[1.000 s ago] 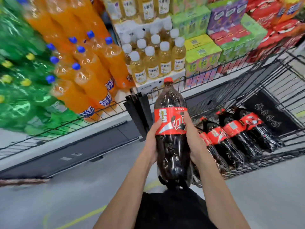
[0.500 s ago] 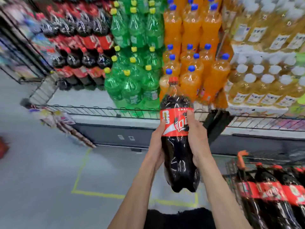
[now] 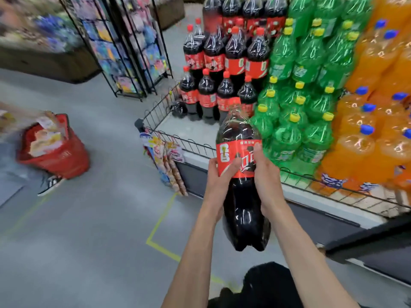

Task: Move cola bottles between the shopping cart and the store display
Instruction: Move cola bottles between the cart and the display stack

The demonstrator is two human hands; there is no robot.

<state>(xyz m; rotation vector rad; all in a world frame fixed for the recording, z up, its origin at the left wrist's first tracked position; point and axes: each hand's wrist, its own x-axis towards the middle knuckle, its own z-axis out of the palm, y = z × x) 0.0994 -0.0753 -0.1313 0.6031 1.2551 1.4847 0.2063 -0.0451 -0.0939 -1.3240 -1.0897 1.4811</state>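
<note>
Gripping one cola bottle [image 3: 241, 196] upright at frame centre: left hand [image 3: 219, 177] and right hand [image 3: 265, 174] wrap its red label; stacked cola display [image 3: 224, 63] upper centre, beyond.
</note>
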